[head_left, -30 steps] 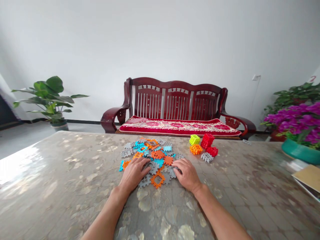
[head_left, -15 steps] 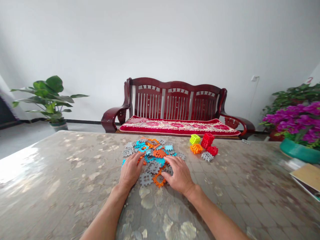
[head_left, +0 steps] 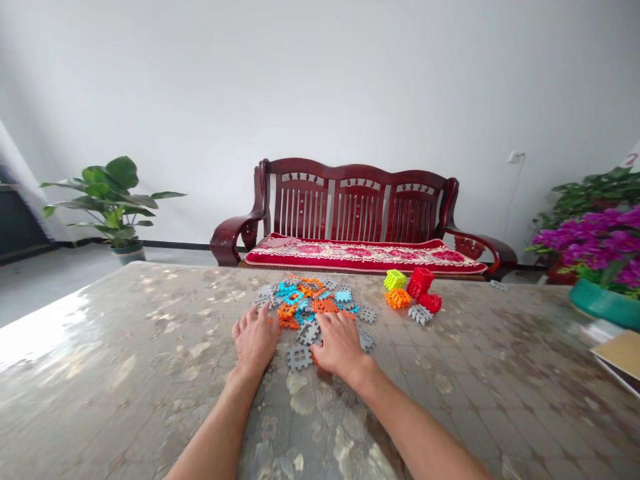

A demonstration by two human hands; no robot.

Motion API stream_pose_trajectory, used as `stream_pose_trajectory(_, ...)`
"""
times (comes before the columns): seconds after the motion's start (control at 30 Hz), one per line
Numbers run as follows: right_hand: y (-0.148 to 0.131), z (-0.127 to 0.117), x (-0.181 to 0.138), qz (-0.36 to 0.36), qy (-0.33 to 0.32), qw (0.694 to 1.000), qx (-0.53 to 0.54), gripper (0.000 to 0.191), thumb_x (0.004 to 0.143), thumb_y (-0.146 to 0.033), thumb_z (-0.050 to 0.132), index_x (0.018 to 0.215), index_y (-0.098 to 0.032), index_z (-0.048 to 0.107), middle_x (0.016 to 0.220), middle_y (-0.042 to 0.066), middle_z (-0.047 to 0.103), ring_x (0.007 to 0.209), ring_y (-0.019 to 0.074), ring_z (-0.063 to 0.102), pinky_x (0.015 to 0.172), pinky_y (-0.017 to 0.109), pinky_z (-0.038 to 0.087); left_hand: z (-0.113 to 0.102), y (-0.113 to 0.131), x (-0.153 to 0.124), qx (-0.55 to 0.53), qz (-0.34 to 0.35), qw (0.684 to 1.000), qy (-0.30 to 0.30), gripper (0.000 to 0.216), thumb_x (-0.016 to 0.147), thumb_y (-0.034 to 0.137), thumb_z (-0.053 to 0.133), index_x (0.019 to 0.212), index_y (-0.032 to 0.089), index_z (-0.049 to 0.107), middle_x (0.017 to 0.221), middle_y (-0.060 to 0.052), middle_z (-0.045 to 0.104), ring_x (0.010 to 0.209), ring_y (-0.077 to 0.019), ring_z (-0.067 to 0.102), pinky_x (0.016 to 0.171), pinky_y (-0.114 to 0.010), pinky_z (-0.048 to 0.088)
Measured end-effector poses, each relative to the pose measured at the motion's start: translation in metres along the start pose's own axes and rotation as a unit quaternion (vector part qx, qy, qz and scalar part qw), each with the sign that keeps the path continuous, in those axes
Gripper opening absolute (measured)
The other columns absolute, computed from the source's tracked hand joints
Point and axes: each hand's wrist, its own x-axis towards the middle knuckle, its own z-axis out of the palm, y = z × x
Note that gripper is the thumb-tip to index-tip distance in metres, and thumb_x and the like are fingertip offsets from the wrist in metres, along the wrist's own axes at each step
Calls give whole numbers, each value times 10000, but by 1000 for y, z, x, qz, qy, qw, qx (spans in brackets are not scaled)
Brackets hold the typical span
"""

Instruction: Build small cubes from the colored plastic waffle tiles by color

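A pile of flat, notched interlocking plastic tiles [head_left: 287,315] in orange, grey and blue lies on the table. At the pile's left edge my left hand [head_left: 255,337] is palm down, its fingers apart and holding nothing. My right hand [head_left: 340,343] rests over the near right part of the pile, fingers stretched out and thumb apart. It hides an orange tile, of which only a sliver shows by the thumb. A grey windowed tile [head_left: 300,358] lies flat between the hands, in front of the pile.
Right of the pile stand small assembled blocks: a yellow-green cube [head_left: 395,280], an orange one [head_left: 398,299], red ones [head_left: 421,283] and a grey piece [head_left: 420,314]. A teal flower pot [head_left: 603,303] and a notebook [head_left: 623,353] sit at the table's right. Behind is a wooden bench [head_left: 357,200].
My right hand has slid left over the near tiles, covering the orange one and uncovering grey tiles on the right. My left hand has drawn back left, off the pile. The view has shifted slightly.
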Motion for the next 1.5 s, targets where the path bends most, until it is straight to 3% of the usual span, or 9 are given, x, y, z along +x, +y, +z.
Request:
stream_pose_trajectory(0.27,-6,2,2,-26,-31,998,-44,221,806,-270,627,1006,-178,650,1012,136,690,1007,275,585,870,377,443,4,-4,0,7,31,999,-28,479,931,375,373,1341,199,547,1380,-150,554,1248,-280,514,1061,-453,328)
stream_pose_trajectory(0.4,8,-2,0,-13,0,1000,-2,255,816,-261,602,1055,-188,652,1028,100,697,1010,252,588,914,358,439,5,-4,1,15,30,999,-35,473,936,385,372,1335,216,560,1379,-129,558,1242,-272,521,1061,-434,343)
stream_pose_trajectory(0.63,97,-23,-19,-5,102,990,94,409,791,-232,579,1194,-195,638,1144,84,696,1044,232,617,968,371,458,5,-5,2,11,45,998,-53,438,929,378,379,1267,255,628,1406,-113,535,1288,-282,483,1075,-446,342)
stream_pose_trajectory(0.8,171,-24,-54,-15,92,991,94,436,763,-226,564,1189,-197,652,1192,92,681,1120,246,605,1026,422,446,0,-3,3,-34,47,996,-62,411,899,414,426,1210,291,665,1393,-74,559,1277,-282,496,1080,-451,348)
stream_pose_trajectory(0.93,192,-15,-76,13,81,993,79,471,732,-170,534,1187,-188,650,1225,91,664,1157,240,586,1048,420,434,-6,-7,8,-128,-53,990,-38,487,918,479,349,1264,272,622,1357,-92,583,1212,-271,557,1027,-436,413)
stream_pose_trajectory(1.13,178,-16,-73,32,64,995,64,489,785,-282,589,1266,-190,603,1314,97,610,1214,253,535,1074,430,391,-2,-26,37,-130,-141,981,-5,610,905,553,296,1351,230,558,1372,-148,564,1287,-324,494,1065,-496,367)
stream_pose_trajectory(1.27,175,-18,-71,44,29,997,52,437,812,-329,588,1231,-210,626,1237,83,651,1145,254,564,1035,428,408,14,-35,77,-110,-65,991,-39,660,908,580,251,1445,252,450,1512,-121,435,1403,-307,362,1125,-522,277)
stream_pose_trajectory(1.33,176,-18,-72,47,25,997,51,416,811,-325,587,1209,-218,637,1221,78,656,1135,251,566,1027,422,409,23,-38,98,-109,-7,989,-100,672,907,560,248,1480,243,398,1545,-102,391,1437,-284,311,1152,-520,228)
stream_pose_trajectory(1.5,177,-19,-75,55,24,996,60,421,789,-290,582,1201,-229,640,1217,75,657,1131,247,567,1024,410,409,35,-34,134,-137,96,974,-155,687,901,549,212,1481,238,408,1531,-37,419,1429,-259,337,1176,-455,210)
